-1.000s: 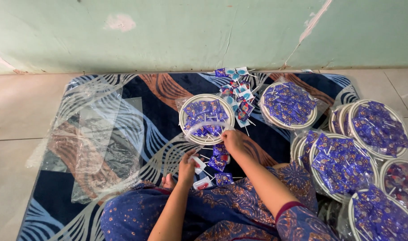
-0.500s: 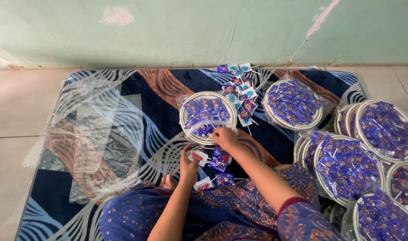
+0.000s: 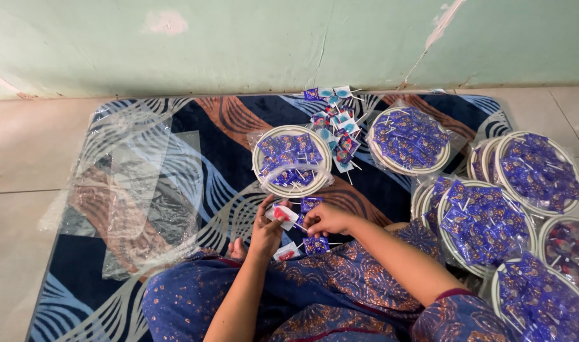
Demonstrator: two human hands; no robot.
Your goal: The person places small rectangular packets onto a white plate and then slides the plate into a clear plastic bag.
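1. Pinching one white-wrapped lollipop (image 3: 282, 214), the left hand (image 3: 266, 229) has fingers clamped on it; its stick points toward 4 o'clock.
2. The right hand (image 3: 325, 220), fingers together, touches that stick.
3. Seven candy-filled plates show; the nearest plate (image 3: 259, 166) lies at 12 o'clock.

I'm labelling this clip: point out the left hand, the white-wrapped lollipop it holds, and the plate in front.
left hand (image 3: 264, 231), head view, back of hand.
white-wrapped lollipop (image 3: 282, 213), head view, wrapper middle.
plate (image 3: 258, 166), head view, left rim.

The person wears a deep blue garment (image 3: 327, 291) scattered with small orange-gold dots and paisley patterns. A maroon band edges the short sleeve (image 3: 454, 297) at the near right; both forearms are bare.
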